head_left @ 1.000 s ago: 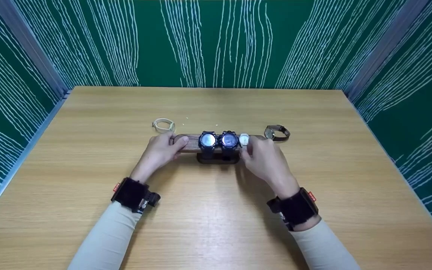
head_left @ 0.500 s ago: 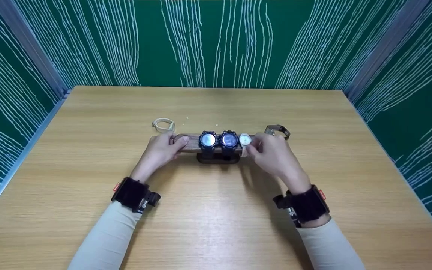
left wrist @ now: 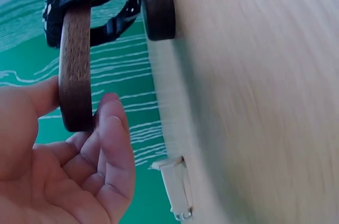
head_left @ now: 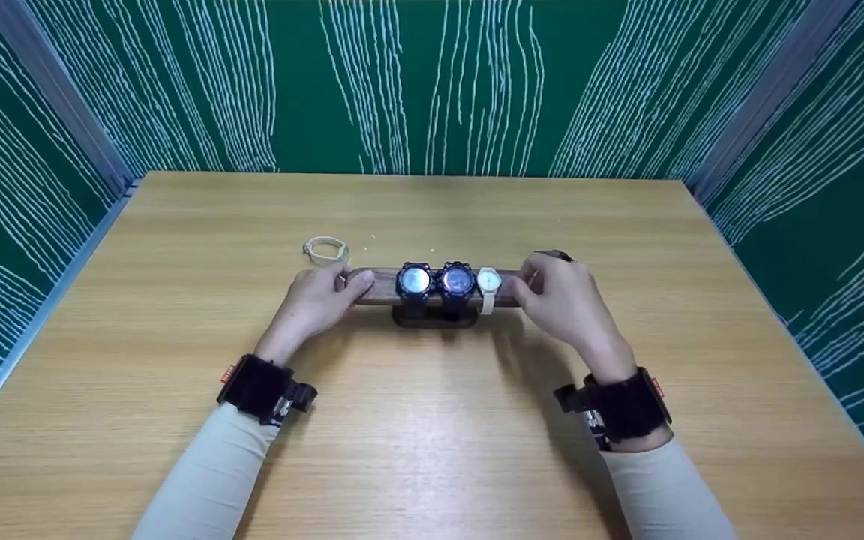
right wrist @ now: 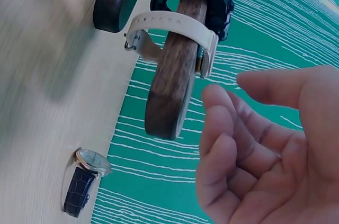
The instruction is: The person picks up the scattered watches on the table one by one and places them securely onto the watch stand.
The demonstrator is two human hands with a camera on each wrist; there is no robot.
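Observation:
A dark wooden watch stand [head_left: 385, 291] stands on the table, its bar held up above a base. Two black digital watches [head_left: 436, 281] and a white-strapped watch [head_left: 488, 280] hang around the bar, the white one towards the right end. My left hand [head_left: 318, 300] pinches the bar's left end between thumb and fingers; in the left wrist view the hand [left wrist: 74, 166] shows the thumb on one face and fingertips at the other. My right hand [head_left: 568, 300] is beside the bar's right end. In the right wrist view its fingers [right wrist: 218, 128] are bent loosely, thumb apart, holding nothing.
A pale-strapped watch [head_left: 325, 250] lies on the table [head_left: 432, 420] behind my left hand. A dark leather-strapped watch [right wrist: 85, 179] lies beyond my right hand, mostly hidden in the head view. Green walls with white lines [head_left: 432, 90] enclose the back and sides.
My right hand has let go of the white-strapped watch and moved right, uncovering it on the bar and covering most of the leather-strapped watch. My left hand keeps its hold.

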